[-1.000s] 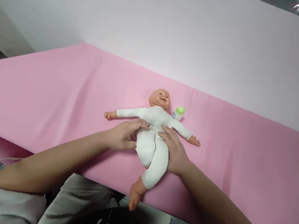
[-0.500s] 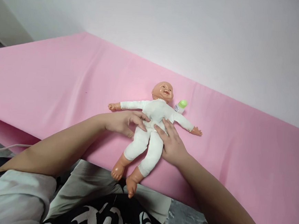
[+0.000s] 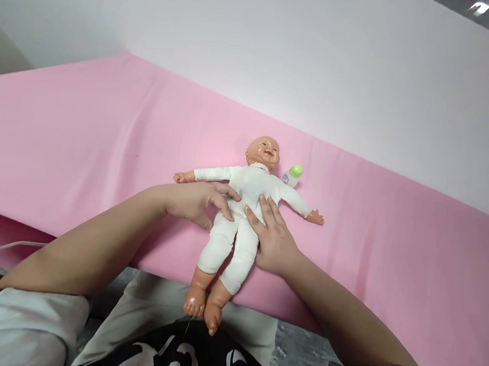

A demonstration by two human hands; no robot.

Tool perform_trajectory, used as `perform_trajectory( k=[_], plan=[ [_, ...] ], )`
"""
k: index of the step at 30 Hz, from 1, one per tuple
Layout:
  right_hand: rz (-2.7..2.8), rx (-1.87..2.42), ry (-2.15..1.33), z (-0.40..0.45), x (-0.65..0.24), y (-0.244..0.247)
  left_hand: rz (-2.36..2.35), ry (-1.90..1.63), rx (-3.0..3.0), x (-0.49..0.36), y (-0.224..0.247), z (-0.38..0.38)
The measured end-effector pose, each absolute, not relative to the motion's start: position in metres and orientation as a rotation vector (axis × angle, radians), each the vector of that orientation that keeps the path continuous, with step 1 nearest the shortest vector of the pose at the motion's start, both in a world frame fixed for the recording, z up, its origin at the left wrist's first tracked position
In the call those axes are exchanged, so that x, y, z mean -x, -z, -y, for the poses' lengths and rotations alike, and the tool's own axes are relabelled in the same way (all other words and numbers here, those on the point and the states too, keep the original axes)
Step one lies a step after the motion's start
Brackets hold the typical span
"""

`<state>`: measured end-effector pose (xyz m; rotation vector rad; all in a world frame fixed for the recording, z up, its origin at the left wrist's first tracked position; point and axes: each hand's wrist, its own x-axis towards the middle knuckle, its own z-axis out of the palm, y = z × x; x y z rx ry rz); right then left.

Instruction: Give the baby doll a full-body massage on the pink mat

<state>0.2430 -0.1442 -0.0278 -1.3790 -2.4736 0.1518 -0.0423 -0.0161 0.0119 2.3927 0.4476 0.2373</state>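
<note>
A baby doll [image 3: 255,184] with a white cloth body lies on its back on a pink cloth [image 3: 97,120], arms spread, its feet over the front edge. My left hand [image 3: 203,202] rests at the doll's hip on the left, fingers apart, fingertips touching the lower belly. On the right side of the hip and belly lies my right hand [image 3: 272,233], its fingers spread on the white cloth. Neither hand is closed round the doll. Beside the doll's shoulder, on the right, a small bottle with a green cap [image 3: 295,171] lies on the cloth.
Behind the pink surface stands a pale wall [image 3: 280,50]. A white cable [image 3: 15,244] runs in at the lower left. My legs in light trousers [image 3: 146,299] are below the front edge, close to the doll's feet.
The doll's legs have shifted, the foot on the left now lower and nearer the other. My right hand's fingers are spread a little wider. The view has moved slightly.
</note>
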Motion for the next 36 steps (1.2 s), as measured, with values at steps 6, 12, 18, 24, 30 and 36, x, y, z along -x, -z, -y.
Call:
perform_trajectory(
  k=[6,12,18,24,30,36],
  plan=[
    [2.479,1.392,-0.193,0.145,-0.24,0.024,-0.463,-0.211,-2.461,0.039,-0.014,0.019],
    [2.462,1.519,-0.224,0.15,-0.231,0.017,-0.496,-0.299,-2.519,0.034,-0.015,0.032],
    [2.466,1.547,-0.344,0.152,-0.226,0.013,-0.524,-0.147,-2.557,0.034,-0.02,0.026],
    [2.462,1.387,-0.334,0.148,-0.221,0.019,-0.567,-0.053,-2.564,0.041,-0.034,0.035],
    [2.44,1.327,-0.62,0.141,-0.245,-0.011,-0.475,-0.079,-2.489,0.058,-0.047,0.031],
    [1.852,1.326,-0.649,0.083,-0.256,-0.029,-0.615,-0.571,-1.944,0.019,-0.08,0.004]
  ],
)
